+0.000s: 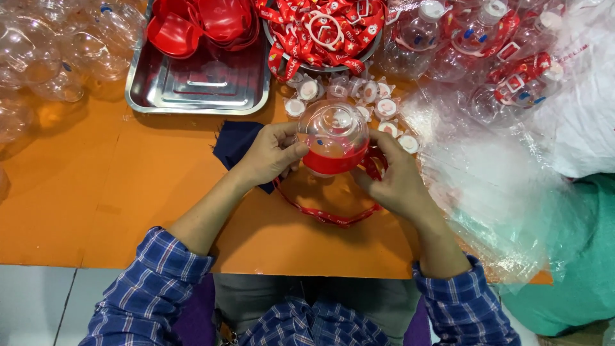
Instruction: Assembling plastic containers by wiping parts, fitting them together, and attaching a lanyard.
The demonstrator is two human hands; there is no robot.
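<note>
A round clear plastic bottle (333, 131) with a red band around its lower part is held over the orange table (128, 186) between both hands. My left hand (269, 156) grips its left side with thumb and fingers. My right hand (392, 176) holds the right side. A red printed strap (330, 216) hangs from the bottle and loops down onto the table below it. A dark blue cloth (234, 142) lies under my left hand.
A steel tray (192, 83) with red plastic parts sits at the back. A round bowl (320, 29) holds red straps. Several small white caps (359, 96) lie behind the bottle. Empty clear bottles (51, 45) pile at left, strapped bottles in plastic bags (500, 57) at right.
</note>
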